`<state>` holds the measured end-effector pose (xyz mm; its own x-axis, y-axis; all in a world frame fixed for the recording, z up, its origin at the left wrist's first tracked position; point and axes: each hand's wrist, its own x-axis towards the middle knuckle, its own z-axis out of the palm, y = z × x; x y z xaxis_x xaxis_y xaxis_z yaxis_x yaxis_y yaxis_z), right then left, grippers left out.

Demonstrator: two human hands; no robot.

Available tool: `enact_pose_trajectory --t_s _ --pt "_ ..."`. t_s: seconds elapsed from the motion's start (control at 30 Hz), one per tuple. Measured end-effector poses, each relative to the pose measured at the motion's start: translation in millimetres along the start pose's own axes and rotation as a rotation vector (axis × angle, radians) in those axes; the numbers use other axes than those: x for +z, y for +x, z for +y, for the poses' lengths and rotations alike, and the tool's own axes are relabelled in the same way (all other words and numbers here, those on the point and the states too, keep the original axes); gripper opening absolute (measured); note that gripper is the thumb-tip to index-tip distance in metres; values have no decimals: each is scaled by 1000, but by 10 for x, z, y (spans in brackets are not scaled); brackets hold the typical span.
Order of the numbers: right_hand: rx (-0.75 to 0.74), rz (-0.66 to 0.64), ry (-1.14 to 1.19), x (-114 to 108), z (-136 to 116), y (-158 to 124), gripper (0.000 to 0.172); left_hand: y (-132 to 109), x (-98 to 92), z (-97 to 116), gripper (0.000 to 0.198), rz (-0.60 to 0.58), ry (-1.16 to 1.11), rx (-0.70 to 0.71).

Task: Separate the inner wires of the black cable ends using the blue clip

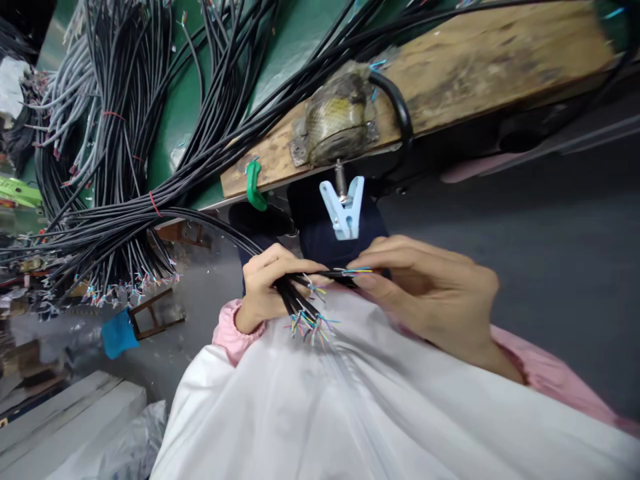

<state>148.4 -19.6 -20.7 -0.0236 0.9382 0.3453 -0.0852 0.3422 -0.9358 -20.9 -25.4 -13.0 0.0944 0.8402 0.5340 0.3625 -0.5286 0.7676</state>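
Here at the centre, my left hand (267,283) is curled closed around a clutch of black cables (287,293), thumb laid along the top, and my right hand (435,293) has its thumb and forefinger pinched nearly together at the end of one cable (330,273) that reaches across from the left. Thin coloured wires (357,271), blue and yellow among them, show right at that pinch! Just below the left fingers, the other cable ends fan out in a spray of bare-looking coloured strands (310,325), close over the white apron (280,413) on my lap. Pink cuffs (239,317) sit at both my wrists. Straight ahead of the grip, near but apart from it, a light-blue clip (345,210) hangs from a metal rod, under a tape-wrapped housing (337,120) mounted on a wooden plank (500,67). A green hook (255,187) sits on the plank's edge, ahead of my left hand. Follow the cables leftward from my fist and they join a big bundle cinched by a red tie (155,204); beyond it, more black bunches and grey cables (75,87) spread over the green table (175,120). Farther out left, well below table height, there's a blue cloth-like piece (120,333) against a wooden frame (156,313).
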Motion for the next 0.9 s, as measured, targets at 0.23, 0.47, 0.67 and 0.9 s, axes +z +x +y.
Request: enact_pose_trajectory --t_s 0.23,0.47,0.67,0.9 --pt "-18 -25 1 6 18 -23 9 -38 2 46 28 -36 89 -1" --pt "-56 -89 32 22 43 2 18 -45 16 67 35 -25 153 -26" --pt "-1 72 80 161 47 -3 20 -80 34 7 27 -4 119 -40" --pt "-19 204 -86 234 -16 -2 20 -52 105 -13 19 143 204 81"
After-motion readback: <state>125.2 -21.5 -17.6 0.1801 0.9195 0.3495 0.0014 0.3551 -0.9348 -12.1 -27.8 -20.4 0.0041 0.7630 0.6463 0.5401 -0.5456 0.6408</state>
